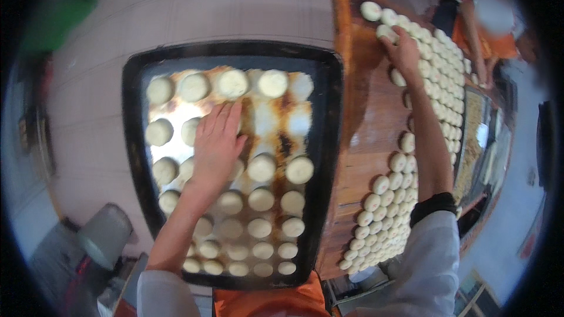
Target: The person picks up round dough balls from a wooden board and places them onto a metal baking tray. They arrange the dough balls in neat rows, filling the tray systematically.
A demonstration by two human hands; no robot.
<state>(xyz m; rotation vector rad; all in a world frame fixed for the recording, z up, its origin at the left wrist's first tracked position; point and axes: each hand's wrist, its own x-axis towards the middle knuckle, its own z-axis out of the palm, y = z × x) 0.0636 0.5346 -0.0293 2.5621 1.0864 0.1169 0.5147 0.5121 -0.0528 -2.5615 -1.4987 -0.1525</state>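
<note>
A black-rimmed metal baking tray (328,141) lies before me with rows of round, flat dough pieces (261,167) on it. My left hand (218,136) reaches over the tray's middle, its fingers at a dough piece that they largely cover. To the right, my right hand (403,50) has thumb and fingers around a pale dough round (387,33) at the edge of the many rounds on a wooden table (370,127). Several of those rounds bear small red marks. The tray's upper right part shows bare, brown-stained metal.
A co-worker's arm (473,39) and orange apron are beyond the table at the upper right. Beside the dough rounds stands a tray of brownish crumbly filling (470,141). A grey bin (105,235) is at the lower left. The table's raised wooden edge (342,31) runs beside the baking tray.
</note>
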